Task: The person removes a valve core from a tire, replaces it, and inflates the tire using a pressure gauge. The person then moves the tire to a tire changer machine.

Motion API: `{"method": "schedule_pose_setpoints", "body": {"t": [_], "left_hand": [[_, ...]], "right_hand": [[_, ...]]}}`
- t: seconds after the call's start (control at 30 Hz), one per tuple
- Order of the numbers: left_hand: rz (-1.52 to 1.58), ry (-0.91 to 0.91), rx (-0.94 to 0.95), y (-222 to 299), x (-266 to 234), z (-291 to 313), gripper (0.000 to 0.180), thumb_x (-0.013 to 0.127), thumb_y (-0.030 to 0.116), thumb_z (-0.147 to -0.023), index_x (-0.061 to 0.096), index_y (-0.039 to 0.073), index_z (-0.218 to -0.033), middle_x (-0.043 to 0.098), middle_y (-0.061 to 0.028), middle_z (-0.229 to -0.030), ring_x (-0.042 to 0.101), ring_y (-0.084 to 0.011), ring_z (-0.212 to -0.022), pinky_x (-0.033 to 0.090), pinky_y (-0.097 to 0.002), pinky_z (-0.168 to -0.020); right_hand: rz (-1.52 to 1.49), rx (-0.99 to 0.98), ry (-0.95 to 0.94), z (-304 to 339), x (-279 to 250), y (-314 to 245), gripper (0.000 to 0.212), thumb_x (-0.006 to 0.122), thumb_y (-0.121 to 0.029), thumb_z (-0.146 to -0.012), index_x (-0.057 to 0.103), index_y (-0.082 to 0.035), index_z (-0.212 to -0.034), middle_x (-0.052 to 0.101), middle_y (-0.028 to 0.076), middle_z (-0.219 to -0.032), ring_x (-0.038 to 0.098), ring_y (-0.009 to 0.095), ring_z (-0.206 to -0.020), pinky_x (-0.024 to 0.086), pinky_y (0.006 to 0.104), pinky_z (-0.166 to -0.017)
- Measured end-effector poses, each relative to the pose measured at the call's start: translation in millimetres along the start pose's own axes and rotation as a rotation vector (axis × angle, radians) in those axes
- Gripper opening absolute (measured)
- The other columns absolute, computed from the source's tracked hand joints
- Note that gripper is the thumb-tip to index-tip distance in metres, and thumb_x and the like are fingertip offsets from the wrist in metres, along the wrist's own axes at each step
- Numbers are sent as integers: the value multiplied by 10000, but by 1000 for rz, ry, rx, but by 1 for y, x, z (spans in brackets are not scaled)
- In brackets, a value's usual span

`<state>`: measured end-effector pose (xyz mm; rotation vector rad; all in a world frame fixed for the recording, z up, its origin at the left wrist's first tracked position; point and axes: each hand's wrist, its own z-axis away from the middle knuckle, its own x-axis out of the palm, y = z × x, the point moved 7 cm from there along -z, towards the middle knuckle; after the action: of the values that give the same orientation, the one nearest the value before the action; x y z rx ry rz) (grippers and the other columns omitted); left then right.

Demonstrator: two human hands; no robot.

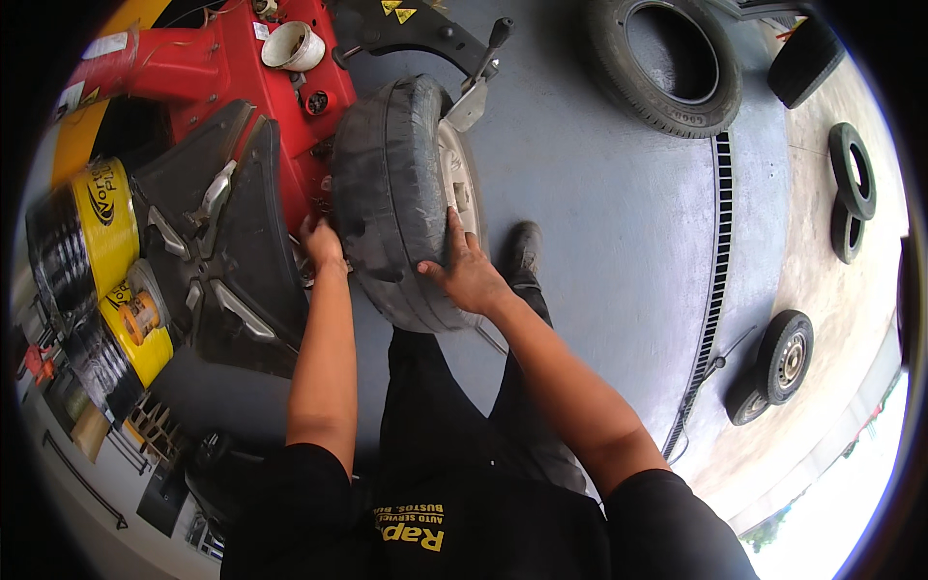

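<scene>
A worn black tyre on a silver wheel (396,193) stands upright against the side of a red tyre changer (242,72). My right hand (469,273) rests on it with fingers spread, the fingertips at the wheel's rim. A flat metal bead-breaker blade (468,106) on a black arm sits at the tyre's outer sidewall. My left hand (324,246) is between the tyre and the machine, its fingers curled; what they grip is hidden. Left of that hand lies the machine's dark turntable (237,242) with metal clamps.
A white pot (293,46) sits on the machine. At the left are yellow-and-black wrapped rolls (104,227) and an orange-labelled tub (138,314). A large tyre (710,114) lies on the grey floor at upper right. Beyond a drain grate (720,222) are several more tyres (788,356).
</scene>
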<state>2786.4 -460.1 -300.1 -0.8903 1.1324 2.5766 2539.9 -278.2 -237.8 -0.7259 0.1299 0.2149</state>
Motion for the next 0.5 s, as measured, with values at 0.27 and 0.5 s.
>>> {"method": "schedule_pose_setpoints", "body": {"t": [0.27,0.5], "left_hand": [[-583,58,1034,56,34,160,529,418,363,-1060,495,126,-1526,390,-212,-1601,363,-465,-1457,295,-568,-1193],[-586,28,1060,43,30,159,521,367,302,-1055,503,111,-1521,386,-188,-1613,358,-451,-1475,271,-603,-1199]], "right_hand": [[9,-386,750,-102,-259,-73,748,753,-415,-899,489,16,-1450,571,259,-1411,556,374,-1327,473,467,-1093],[-521,-340,629,-187,-270,-68,460,743,-459,-931,791,-3,-894,757,83,-925,662,183,-1041,487,331,-971]]}}
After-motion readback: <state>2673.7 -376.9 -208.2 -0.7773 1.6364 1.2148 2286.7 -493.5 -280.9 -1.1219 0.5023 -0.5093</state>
